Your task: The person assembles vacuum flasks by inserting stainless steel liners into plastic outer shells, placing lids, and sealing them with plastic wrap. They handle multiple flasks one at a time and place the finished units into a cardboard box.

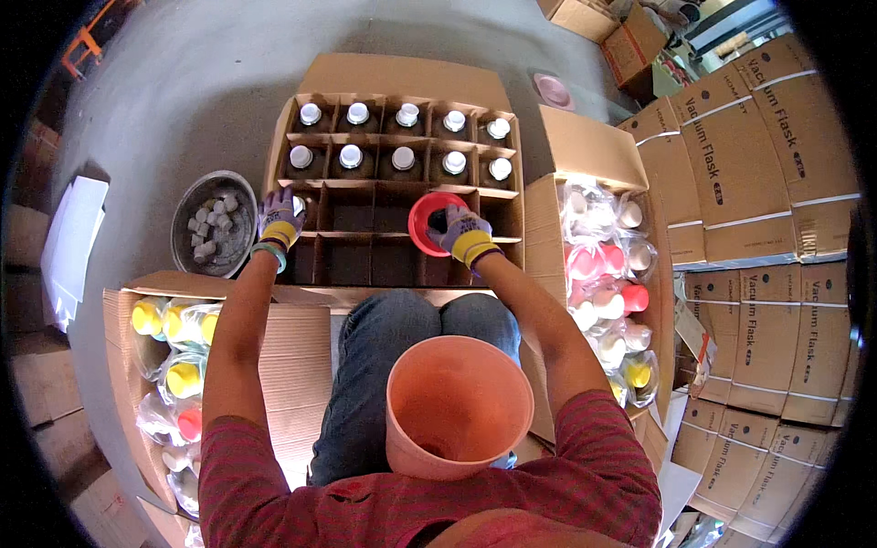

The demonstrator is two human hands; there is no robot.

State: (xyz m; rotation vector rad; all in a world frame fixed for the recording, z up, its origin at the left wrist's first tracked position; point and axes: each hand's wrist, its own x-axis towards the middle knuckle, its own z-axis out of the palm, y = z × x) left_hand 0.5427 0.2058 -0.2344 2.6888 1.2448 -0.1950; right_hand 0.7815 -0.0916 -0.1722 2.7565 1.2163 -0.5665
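right hand [466, 234] partly hides apparent bowl [419, 219]

red bowl [420, 226]: dark item [439, 219] inside, seemingly partly hidden by right hand [463, 233] | left-edge boxes [57, 393]: cut off

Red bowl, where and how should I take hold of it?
I'd pinch the red bowl by its left rim, coming from above left: its round mouth faces up and that edge is bare, whereas the right grip covers part of the other side.
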